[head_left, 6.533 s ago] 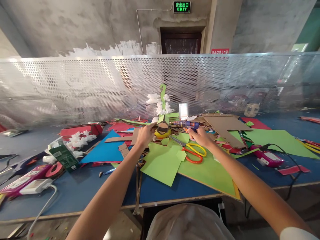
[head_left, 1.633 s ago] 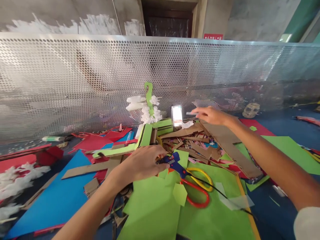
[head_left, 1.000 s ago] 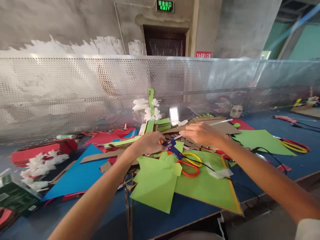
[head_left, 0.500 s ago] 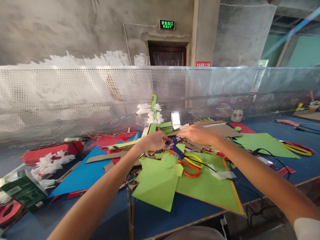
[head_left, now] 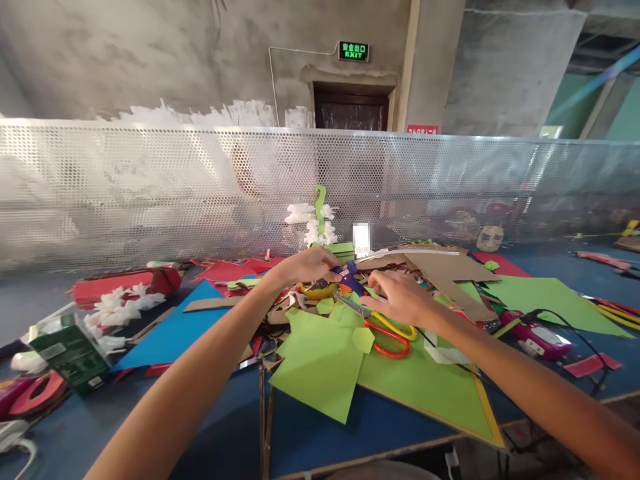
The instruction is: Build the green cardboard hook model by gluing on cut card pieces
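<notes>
A bare concrete wall [head_left: 200,60] rises behind a perforated metal screen [head_left: 200,180], and in front of it runs a blue counter [head_left: 315,443] strewn with paper and cardboard scraps. Over the middle of the clutter, the left hand [head_left: 310,267] pinches the blue glue gun [head_left: 351,277] by its upper end, fingers bent down onto it. Half a second ago the right hand [head_left: 397,293] was at that upper end too; it has now dropped to the lower part of the handle, its fingers curled (whether they grip the gun or just hover beside it, I cannot tell). That shift suggests the fiddling at the upper end is over or paused, with the gun's handle now the point of interest. A long white strip [head_left: 413,253] lies across the brown cardboard [head_left: 447,270], apart from both hands. Beneath the gun are scissors [head_left: 390,348] with yellow and orange-red handles, resting on lime-green sheets [head_left: 320,367], while a green hooked piece [head_left: 321,200] with white tufts stands upright near the screen
</notes>
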Available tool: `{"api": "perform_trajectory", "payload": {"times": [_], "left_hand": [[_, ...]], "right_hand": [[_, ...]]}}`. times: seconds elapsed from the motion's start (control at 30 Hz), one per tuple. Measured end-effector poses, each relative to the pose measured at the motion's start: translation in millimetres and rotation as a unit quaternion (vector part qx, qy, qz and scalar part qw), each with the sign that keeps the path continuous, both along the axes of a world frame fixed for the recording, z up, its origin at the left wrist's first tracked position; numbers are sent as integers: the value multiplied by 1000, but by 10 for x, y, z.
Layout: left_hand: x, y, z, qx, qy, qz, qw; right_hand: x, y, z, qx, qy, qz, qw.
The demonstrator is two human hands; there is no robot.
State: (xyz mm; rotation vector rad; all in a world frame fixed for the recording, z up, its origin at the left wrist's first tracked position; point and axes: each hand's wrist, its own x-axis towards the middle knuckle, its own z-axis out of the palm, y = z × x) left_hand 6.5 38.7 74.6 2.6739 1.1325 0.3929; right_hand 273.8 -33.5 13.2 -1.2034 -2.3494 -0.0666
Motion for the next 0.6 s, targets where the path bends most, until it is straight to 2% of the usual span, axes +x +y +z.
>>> {"api": "perform_trajectory", "payload": {"times": [0.07, 0.17, 0.23, 0.37, 0.43, 0.47, 0.53, 0.6], "left_hand": [[8, -47, 39, -16, 2, -20, 1000], [56, -127, 59, -26, 5, -56, 998], [87, -173, 56, -12, 10, -48, 999], [6, -209, 105, 14, 3, -4, 1000], [-158, -173, 133, 15, -20, 29, 999], [-272, -137, 122, 27, -31, 64, 997], [-537, -36, 17, 66, -16, 153, 986], [-796, 78, -212, 89, 20, 220, 971]], "right_hand": [[-95, 54, -26, -124, 61, 33, 990], [-262, 161, 1, -295, 164, 146, 930], [-347, 218, 2, -350, 211, 170, 897], [-352, 275, -113, -322, 295, 137, 889], [-274, 292, -202, -308, 322, 122, 887], [-224, 301, -244, -303, 329, 117, 887], [-123, 321, -313, -300, 337, 113, 885], [-41, 339, -356, -299, 346, 114, 882]]}}
